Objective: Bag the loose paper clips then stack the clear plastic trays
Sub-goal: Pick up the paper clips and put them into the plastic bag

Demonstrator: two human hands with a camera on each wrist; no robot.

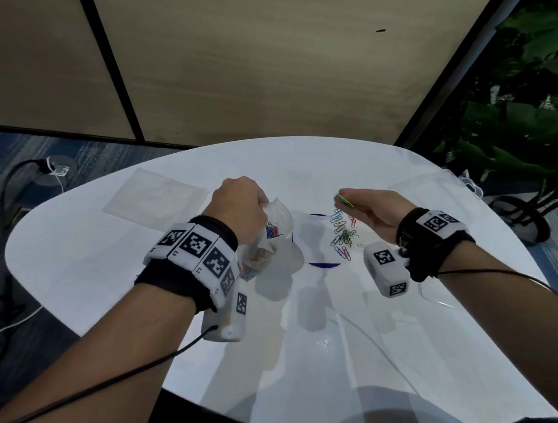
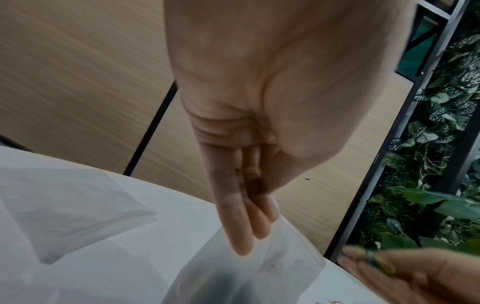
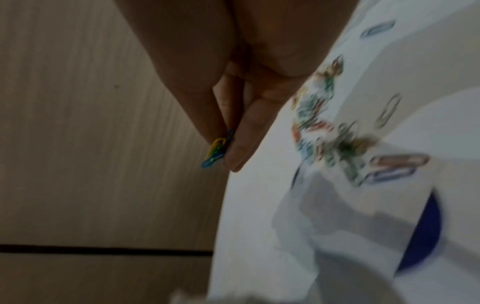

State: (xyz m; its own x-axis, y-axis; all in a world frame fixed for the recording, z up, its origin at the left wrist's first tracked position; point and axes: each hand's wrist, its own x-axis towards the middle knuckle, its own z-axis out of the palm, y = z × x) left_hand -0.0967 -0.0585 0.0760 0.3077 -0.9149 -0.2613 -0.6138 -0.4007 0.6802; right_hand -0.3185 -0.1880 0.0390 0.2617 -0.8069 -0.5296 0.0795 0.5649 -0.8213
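Note:
My left hand (image 1: 240, 201) pinches the rim of a clear plastic bag (image 1: 274, 227) above the white table (image 1: 103, 257); coloured paper clips show inside it. In the left wrist view the fingers (image 2: 240, 230) lie along the bag (image 2: 259, 267). My right hand (image 1: 370, 210) is raised to the right of the bag and pinches a few yellow, green and blue paper clips (image 1: 344, 200), also sharp in the right wrist view as paper clips (image 3: 215, 153). Below it a loose pile of coloured clips (image 1: 342, 235) lies on the table. A clear tray (image 1: 433, 184) sits at the right edge.
A flat clear bag (image 1: 155, 196) lies at the table's far left. A blue-rimmed round patch (image 1: 324, 265) sits under the clip pile's left side. Green plants (image 1: 534, 98) stand to the right, a wood-panel wall (image 1: 254, 58) behind, and cables (image 1: 9, 184) on the floor at left.

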